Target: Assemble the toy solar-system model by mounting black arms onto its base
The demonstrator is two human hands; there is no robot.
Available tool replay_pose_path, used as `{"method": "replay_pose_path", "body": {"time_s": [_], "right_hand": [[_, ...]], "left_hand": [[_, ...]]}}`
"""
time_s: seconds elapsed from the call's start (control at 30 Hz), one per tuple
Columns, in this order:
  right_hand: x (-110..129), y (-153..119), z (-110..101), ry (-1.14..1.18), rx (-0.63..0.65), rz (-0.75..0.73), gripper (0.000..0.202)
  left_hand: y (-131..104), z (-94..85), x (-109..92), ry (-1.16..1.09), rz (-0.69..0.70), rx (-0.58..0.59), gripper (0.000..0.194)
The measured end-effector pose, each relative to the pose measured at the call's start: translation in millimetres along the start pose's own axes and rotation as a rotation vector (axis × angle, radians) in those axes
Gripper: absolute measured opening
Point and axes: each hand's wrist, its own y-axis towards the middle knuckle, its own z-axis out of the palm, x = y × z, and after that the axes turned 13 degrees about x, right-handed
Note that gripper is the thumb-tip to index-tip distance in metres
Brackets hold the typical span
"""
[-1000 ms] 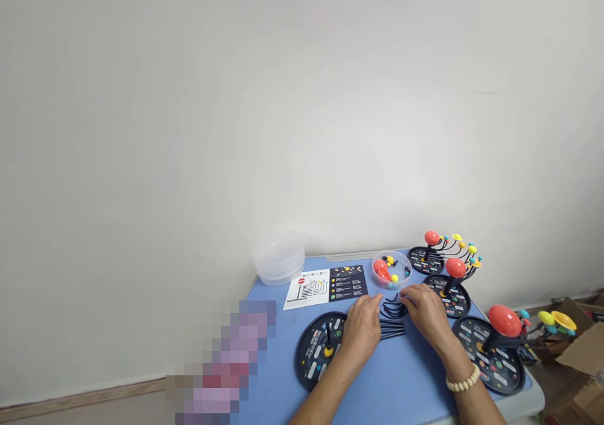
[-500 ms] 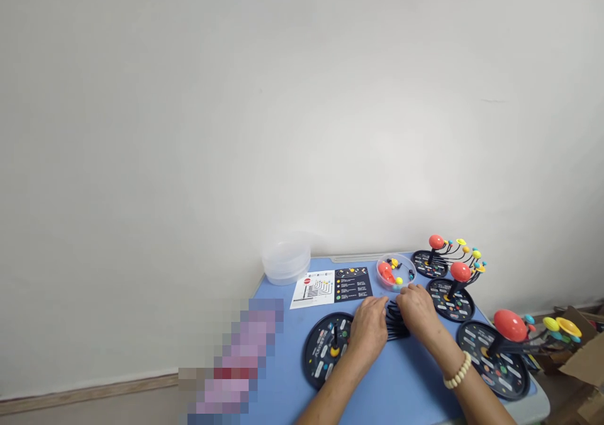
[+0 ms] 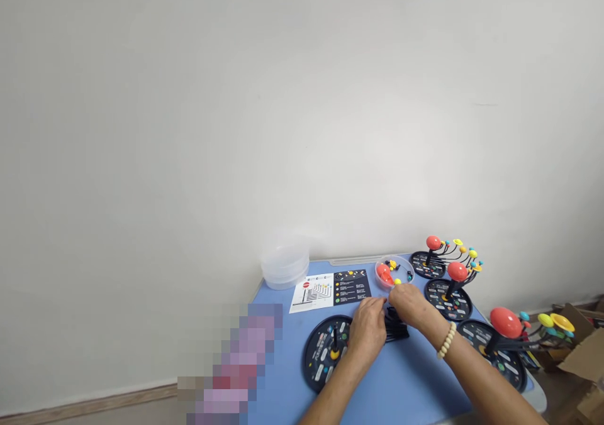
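Note:
Several thin black rods lie side by side on the blue table, partly covered by both hands. My left hand is closed at their left end, its fingertips pressed together; what it pinches is hidden. Above the rods, my right hand has its fingers curled together near the left fingertips, and anything between them is too small to make out. Beside my left hand sits a round black base with a short upright post and a yellow piece around the post's foot.
A clear dish of red, yellow and black parts stands behind my hands. An instruction sheet and clear stacked containers are at the back left. Three assembled planet models line the right side. Cardboard lies beyond the table's right edge.
My right hand has moved a little left, closer to my left hand, uncovering more of the rods' right end. My left hand has hardly moved.

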Motion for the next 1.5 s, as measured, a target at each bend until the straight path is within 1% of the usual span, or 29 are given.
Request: {"method": "replay_pose_path", "body": {"time_s": [0.1, 0.2, 0.23, 0.3, 0.37, 0.4, 0.47, 0.63, 0.7, 0.77, 0.87, 0.97, 1.13, 1.23, 1.3, 1.4, 1.5], "right_hand": [[-10.2, -12.9, -8.1, 0.132, -0.049, 0.021, 0.024], [-24.3, -28.7, -8.8, 0.299, -0.122, 0.005, 0.024], [-28.2, -32.7, -6.4, 0.453, -0.148, -0.034, 0.021], [-33.1, -37.3, 1.9, 0.974, -0.191, -0.164, 0.012], [-33.5, -37.8, 12.1, 1.451, -0.218, -0.265, 0.017], [-32.4, -37.1, 16.8, 1.594, -0.223, -0.289, 0.021], [-28.9, -34.8, 23.6, 1.747, -0.225, -0.310, 0.024], [-24.1, -31.3, 28.1, 1.866, -0.190, -0.330, 0.026], [-24.6, -30.6, 29.0, 1.903, -0.180, -0.311, 0.029], [-25.3, -30.0, 30.5, 1.932, -0.168, -0.290, 0.032], [-24.9, -29.1, 31.8, 1.973, -0.158, -0.267, 0.036], [-22.7, -28.6, 29.6, 2.001, -0.195, -0.239, 0.042], [-17.2, -28.9, 20.7, 1.870, -0.321, -0.150, 0.048], [-15.8, -28.7, 18.3, 1.807, -0.347, -0.096, 0.052], [-16.1, -27.5, 19.9, 1.775, -0.353, -0.070, 0.050], [-18.6, -23.1, 27.3, 1.754, -0.394, -0.048, 0.047], [-23.7, -16.0, 39.0, 1.692, -0.458, 0.031, 0.045]], "left_hand": [[-0.5, -0.6, 0.2, -0.041, -0.019, -0.028, 0.039], [-0.3, -0.3, 0.0, -0.109, -0.022, -0.055, 0.036], [0.1, 0.1, -0.3, -0.139, -0.022, -0.060, 0.036], [1.3, 1.2, -1.5, -0.210, -0.023, -0.063, 0.034], [2.6, 1.5, -4.0, -0.294, -0.021, -0.046, 0.034], [3.0, 0.9, -5.7, -0.335, -0.017, -0.030, 0.033], [3.0, -1.8, -10.0, -0.403, 0.002, 0.012, 0.030], [-0.2, -11.8, -17.7, -0.677, 0.062, 0.081, 0.019], [-0.8, -13.3, -17.6, -0.783, 0.031, 0.088, 0.022], [-0.5, -12.9, -16.6, -0.841, -0.012, 0.097, 0.025], [0.9, -11.3, -15.2, -0.854, -0.043, 0.106, 0.028], [2.3, -10.0, -14.2, -0.842, -0.060, 0.104, 0.028], [3.4, -7.8, -11.2, -0.833, -0.074, 0.085, 0.029], [3.5, -6.6, -9.7, -0.830, -0.077, 0.072, 0.030], [3.6, -6.1, -9.2, -0.827, -0.080, 0.066, 0.029], [4.1, -5.9, -8.2, -0.822, -0.088, 0.041, 0.029], [4.7, -5.9, -5.5, -0.811, -0.113, -0.012, 0.030]]}}
